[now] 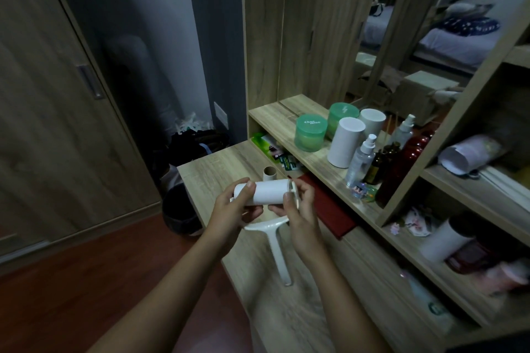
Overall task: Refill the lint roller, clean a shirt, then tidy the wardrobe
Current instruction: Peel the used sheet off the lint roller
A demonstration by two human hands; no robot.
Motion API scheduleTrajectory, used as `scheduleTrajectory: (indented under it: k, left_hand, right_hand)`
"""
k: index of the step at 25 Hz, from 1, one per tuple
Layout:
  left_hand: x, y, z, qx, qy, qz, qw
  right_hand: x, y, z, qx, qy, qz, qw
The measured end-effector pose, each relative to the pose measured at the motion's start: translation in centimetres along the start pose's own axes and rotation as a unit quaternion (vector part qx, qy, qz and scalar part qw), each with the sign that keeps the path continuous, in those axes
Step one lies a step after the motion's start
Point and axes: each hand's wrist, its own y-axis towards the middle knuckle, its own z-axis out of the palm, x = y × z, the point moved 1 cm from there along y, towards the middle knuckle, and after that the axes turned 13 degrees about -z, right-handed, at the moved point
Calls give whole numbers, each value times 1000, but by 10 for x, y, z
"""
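Lint roller [266, 225]: I hold it level above the desk [218, 163], which I judge lets the new roll [266, 191] seat on the frame. My left hand [229, 209] is curled round the roll's left end. My right hand [301, 206] pinches the frame end opposite. The handle [279, 264] hangs below both hands. Count: one roll, one handle, one empty cardboard tube [269, 173] standing just beyond my fingers.

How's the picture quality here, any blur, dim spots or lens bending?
Head view: dim, darkest around the bin; wide-angle distortion bows the wardrobe door; right-edge shelf clutter is smeared; left hand, right hand, white roll and lint roller look fairly sharp.
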Motion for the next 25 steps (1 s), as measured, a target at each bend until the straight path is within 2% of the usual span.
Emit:
scheduleTrajectory:
  k: [8,12,15,21,25]
  left_hand:
    - [10,0,8,21,-32,-58,998]
    - [7,-4,10,64,-17,-78,995]
    - [10,-3,7,54,-25,-102,993]
    - [18,-6,12,1,1,-36,999]
    - [16,-11,13,-36,50,37,997]
  right_hand:
    - [-1,8,-5,-36,-67,30,997]
    - [-1,9,-9,-25,-69,66,995]
    - [1,12,-13,-6,-99,80,992]
    - [0,14,-12,-16,-102,70,992]
    - [-5,14,-9,-55,-120,46,990]
